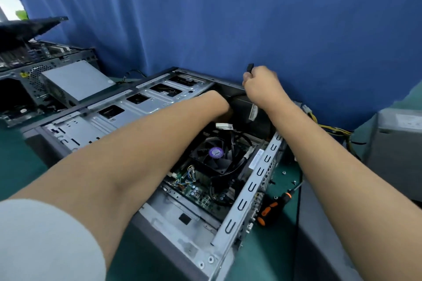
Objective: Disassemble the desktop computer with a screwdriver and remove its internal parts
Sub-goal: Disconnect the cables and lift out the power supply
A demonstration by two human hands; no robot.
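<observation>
Fan sticker (pixel 216 152): round and purple, on the hub of the CPU cooler fan (pixel 205 161); one small white word, upside down to the camera, seemingly "intel".
Cable tag (pixel 224 125): white with dark print, just beyond the fan; too blurred to read.
Black part label (pixel 253 112): white, at the far end of the computer case (pixel 182 242); print unreadable.
Strip label (pixel 257 157): white, along the case's right wall; unreadable.
Grey box label (pixel 408 121): pale, on the grey box (pixel 397 155) at the desk's right edge; unreadable.
</observation>
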